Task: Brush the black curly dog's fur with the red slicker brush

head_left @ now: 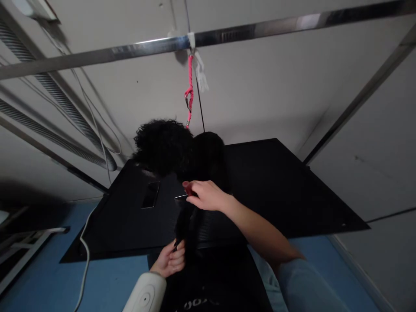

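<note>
A black table (276,186) spreads below a pale wall, its far edge close to that wall and its near edge toward the person. Above it, a shiny metal bar (247,34) crosses from side to side. A curly black dog (165,147) is on the table by the far edge, left of that edge's middle, its head toward the left edge and its darker body to the right; whether it stands or sits is lost in the dark fur. One leg (183,221) stretches toward the near edge.

The right hand (206,195) is over the middle of the table, just beside the dog, fingers closed around a tool. The left hand (171,260) is at the near edge, its fingers curled and pinching the end of the leg.

A pink lead (190,82) hangs from the metal bar down to the dog's neck area. A flat, dark, glossy rectangle (151,195) lies toward the left edge, near the dog's head. Smallest is the red-handled tool (187,187), its thin metal edge pointing left, above the leg; contact with the fur is unclear.
</note>
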Demonstrator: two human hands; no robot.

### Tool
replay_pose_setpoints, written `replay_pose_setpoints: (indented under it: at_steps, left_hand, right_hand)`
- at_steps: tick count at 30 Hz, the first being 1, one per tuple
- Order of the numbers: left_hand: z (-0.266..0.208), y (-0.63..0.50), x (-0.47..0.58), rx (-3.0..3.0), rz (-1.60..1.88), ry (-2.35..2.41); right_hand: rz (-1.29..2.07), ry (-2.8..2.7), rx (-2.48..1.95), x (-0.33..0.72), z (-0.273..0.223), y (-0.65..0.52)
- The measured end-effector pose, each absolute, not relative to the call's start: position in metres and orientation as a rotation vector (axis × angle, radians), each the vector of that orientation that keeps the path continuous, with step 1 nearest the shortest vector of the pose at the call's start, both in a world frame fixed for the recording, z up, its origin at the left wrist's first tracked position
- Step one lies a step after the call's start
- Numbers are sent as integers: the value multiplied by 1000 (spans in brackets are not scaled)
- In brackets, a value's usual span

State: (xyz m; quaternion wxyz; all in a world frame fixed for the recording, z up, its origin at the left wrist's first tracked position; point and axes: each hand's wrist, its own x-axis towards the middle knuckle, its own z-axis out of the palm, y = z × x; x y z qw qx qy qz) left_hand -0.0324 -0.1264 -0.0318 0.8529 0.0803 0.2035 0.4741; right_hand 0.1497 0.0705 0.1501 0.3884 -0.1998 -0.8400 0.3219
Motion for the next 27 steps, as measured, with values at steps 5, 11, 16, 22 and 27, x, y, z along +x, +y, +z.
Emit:
replay_pose_setpoints:
  at_steps: [5,11,16,22,27]
  left_hand:
    - [-42,-119,-33,196,990,535]
    - [-35,-115,-37,168,1050,411]
    - [-11,-102,-23,293,1108,501]
    - [10,-90,-7,1200,851,1140]
    - [49,-73,-23,2105,754,1647]
  right_hand:
    - [553,-1930,-648,145,161,68]
    - [700,-1943,-719,150,135,76]
    - [907,-1611,-1087,157,70,34]
    - [1433,-1785,-1100,127,10,-38]
    - [1214,-1695,-1203,137,25,-32]
